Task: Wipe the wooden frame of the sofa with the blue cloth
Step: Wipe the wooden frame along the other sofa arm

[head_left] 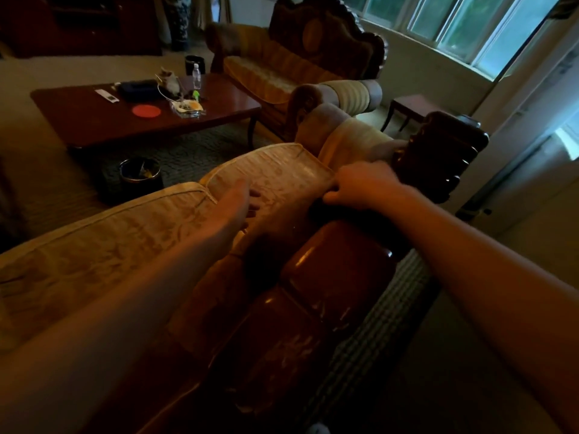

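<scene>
The sofa's wooden frame (316,296) runs near-left to far-right; right hand (360,186) clenches a dark cloth (326,211) on it, left hand (233,203) rests flat on the cushion (272,173).

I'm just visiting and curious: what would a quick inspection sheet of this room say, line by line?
Surface: glossy dark wooden frame running along the sofa's back, pale smears on its near part.
Job's things: a dark bundle under the right hand may be the cloth; its colour cannot be told in the dim light.
Clutter: coffee table carrying a water bottle, a red round mat and small items; a dark bin on the floor.
Hands: left hand flat on the cushion; right hand with fingers curled at the frame's top.
Cables: nothing seen.
Surroundings: a second sofa, a side table, windows.
</scene>
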### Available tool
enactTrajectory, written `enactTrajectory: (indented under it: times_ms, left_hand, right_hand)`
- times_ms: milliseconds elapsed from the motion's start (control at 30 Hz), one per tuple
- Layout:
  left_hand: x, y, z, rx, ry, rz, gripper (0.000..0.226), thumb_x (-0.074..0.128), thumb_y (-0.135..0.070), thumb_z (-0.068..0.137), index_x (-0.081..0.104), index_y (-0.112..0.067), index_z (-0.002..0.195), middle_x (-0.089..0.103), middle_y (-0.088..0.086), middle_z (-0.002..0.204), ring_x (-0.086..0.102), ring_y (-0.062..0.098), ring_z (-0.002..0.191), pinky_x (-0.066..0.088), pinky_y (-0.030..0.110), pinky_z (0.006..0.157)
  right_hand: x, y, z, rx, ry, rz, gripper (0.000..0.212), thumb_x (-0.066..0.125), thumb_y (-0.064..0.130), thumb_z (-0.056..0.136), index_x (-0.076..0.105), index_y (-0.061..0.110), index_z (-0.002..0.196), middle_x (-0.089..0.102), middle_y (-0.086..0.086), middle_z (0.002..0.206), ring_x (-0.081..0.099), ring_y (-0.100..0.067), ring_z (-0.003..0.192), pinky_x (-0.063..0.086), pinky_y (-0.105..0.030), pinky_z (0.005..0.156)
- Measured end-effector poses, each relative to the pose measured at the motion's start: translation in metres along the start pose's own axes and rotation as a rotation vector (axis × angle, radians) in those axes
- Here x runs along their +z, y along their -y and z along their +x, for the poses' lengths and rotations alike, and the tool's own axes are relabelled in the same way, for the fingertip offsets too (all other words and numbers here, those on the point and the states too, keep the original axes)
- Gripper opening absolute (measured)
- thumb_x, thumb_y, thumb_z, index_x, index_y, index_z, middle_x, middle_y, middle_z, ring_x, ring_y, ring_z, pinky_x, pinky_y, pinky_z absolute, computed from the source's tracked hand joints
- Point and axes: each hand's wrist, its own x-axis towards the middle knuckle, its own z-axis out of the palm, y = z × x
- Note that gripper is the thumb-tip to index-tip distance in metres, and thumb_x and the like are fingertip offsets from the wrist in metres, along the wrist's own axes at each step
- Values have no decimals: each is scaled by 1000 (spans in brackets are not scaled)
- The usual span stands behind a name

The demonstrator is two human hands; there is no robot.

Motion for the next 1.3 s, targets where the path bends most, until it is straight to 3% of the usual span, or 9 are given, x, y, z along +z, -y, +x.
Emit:
enactTrajectory:
  times_ms: [133, 267, 400, 500, 600, 667, 800, 967, 1300]
  left_hand:
    - [3, 4, 10, 18, -1, -49, 47, 19, -46, 101, 55, -22, 81, 57, 1, 83, 50, 14, 77, 36, 34, 81]
    - [11, 3, 24, 12, -22, -114, 51, 18, -45, 101, 55, -19, 79, 58, 3, 80, 49, 13, 72, 36, 29, 68]
    - [25, -4, 30, -15, 25, -218, 46, 20, -39, 102, 53, -16, 79, 56, 4, 76, 50, 14, 71, 35, 26, 61]
    - [33, -8, 36, -4, 63, -224, 46, 19, -37, 102, 54, -17, 79, 57, 3, 77, 53, 12, 70, 35, 26, 61]
    - [33, -10, 42, 27, 63, -221, 45, 22, -37, 102, 56, -17, 81, 60, 3, 78, 55, 14, 74, 35, 28, 67]
    - [31, -9, 46, 47, 61, -198, 44, 22, -37, 102, 57, -18, 83, 61, 3, 80, 55, 14, 77, 35, 28, 69]
    - [30, -9, 47, 74, 73, -136, 46, 21, -39, 102, 58, -18, 85, 62, 3, 84, 55, 14, 80, 37, 29, 72]
    - [31, -13, 41, 44, 102, -122, 48, 21, -39, 102, 57, -18, 80, 60, 3, 79, 53, 14, 75, 34, 28, 68]
    - [14, -8, 13, -26, 82, -164, 53, 20, -44, 101, 58, -14, 78, 59, 5, 78, 52, 14, 71, 35, 26, 64]
  right_hand:
    - [4, 9, 2, 13, 27, -96, 39, 49, 55, 87, 65, 22, 99, 61, 2, 93, 56, -17, 84, 45, -32, 74]
    - [6, 63, -20, -244, 140, 49, 31, 51, 56, 85, 66, 29, 92, 61, 9, 87, 57, -13, 84, 38, -26, 62]
    - [-5, 47, -2, -231, 333, 95, 6, 56, 38, 89, 61, 35, 91, 59, 14, 85, 52, -8, 87, 40, -19, 65]
    - [-5, -2, 38, 32, 275, -122, 34, 57, 37, 89, 57, 21, 119, 57, -1, 121, 51, -23, 114, 41, -39, 97]
    - [-6, -48, 75, 331, 161, -266, 32, 55, 36, 91, 58, 18, 118, 56, -8, 121, 47, -29, 121, 34, -48, 104]
    - [1, -57, 94, 354, 256, -406, 36, 49, 43, 92, 57, 20, 119, 54, -9, 127, 42, -31, 127, 27, -51, 108]
    - [27, -54, 104, 303, 243, -437, 34, 43, 29, 95, 56, 17, 124, 53, -9, 129, 47, -28, 123, 35, -39, 99]
    - [24, -26, 83, 160, 229, -370, 39, 38, 23, 98, 44, 17, 136, 47, -8, 138, 45, -28, 126, 39, -42, 98]
    - [-14, 88, -21, -369, 238, -133, 35, 53, 45, 90, 57, 26, 118, 59, 0, 120, 54, -22, 112, 36, -35, 77]
